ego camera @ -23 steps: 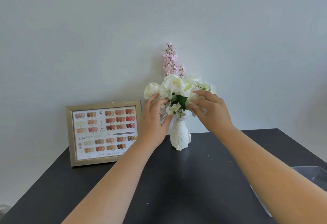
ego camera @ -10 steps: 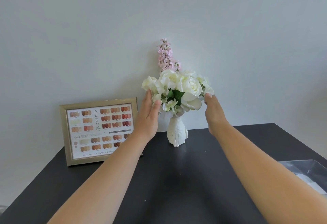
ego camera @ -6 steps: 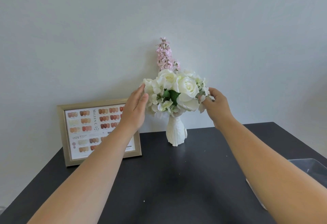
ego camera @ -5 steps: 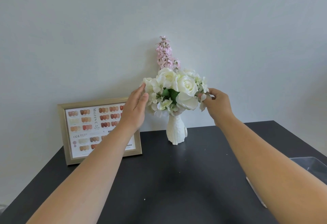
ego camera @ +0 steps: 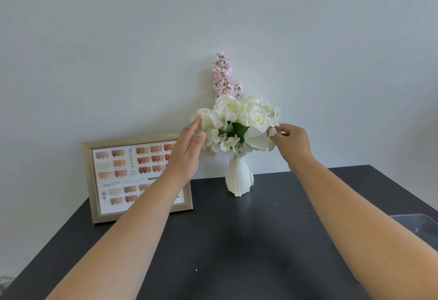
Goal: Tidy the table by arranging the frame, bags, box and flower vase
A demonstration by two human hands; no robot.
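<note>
Your left hand rests flat, grip spread, against the left side of the white bouquet. Your right hand pinches a petal at its right edge. The white flower vase stands upright on the black counter by the wall, with the frame leaning to its left.

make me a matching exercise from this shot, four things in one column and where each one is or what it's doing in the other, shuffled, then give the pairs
Column 1
1. frame
2. vase
3. left hand
4. right hand

Column 2
A. pinching a white petal at the bouquet's right edge
B. leaning against the wall at the table's left rear
C. open, fingers at the bouquet's left side
D. standing upright at the table's back, holding white and pink flowers

Pairs: 1-B, 2-D, 3-C, 4-A
</note>
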